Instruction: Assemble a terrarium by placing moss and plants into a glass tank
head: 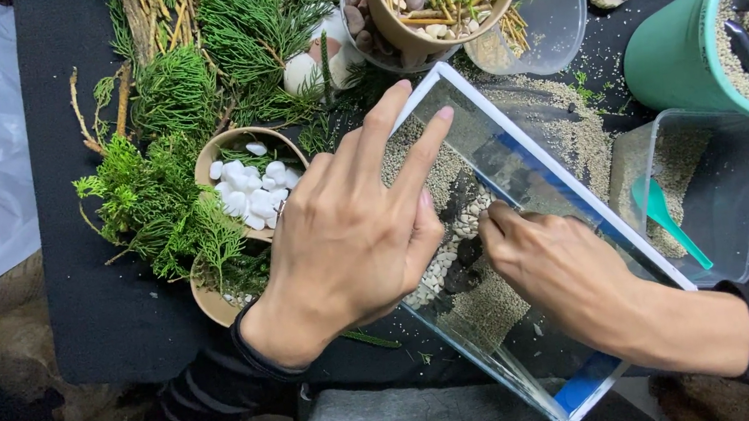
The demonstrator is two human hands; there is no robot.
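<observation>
Arranging stones inside a glass tank

The left hand (344,233) is bracing the rim of the clear glass tank (571,207) with fingers spread flat, gripping nothing, beside a paper bowl of white stones (249,182); the right hand (559,265) is reaching inside, fingertips pinched over small pale pebbles (450,258) on the sand. Judging by this, placement is underway, calling for delicate nudging. Whether a pebble is pinched is hidden.
</observation>
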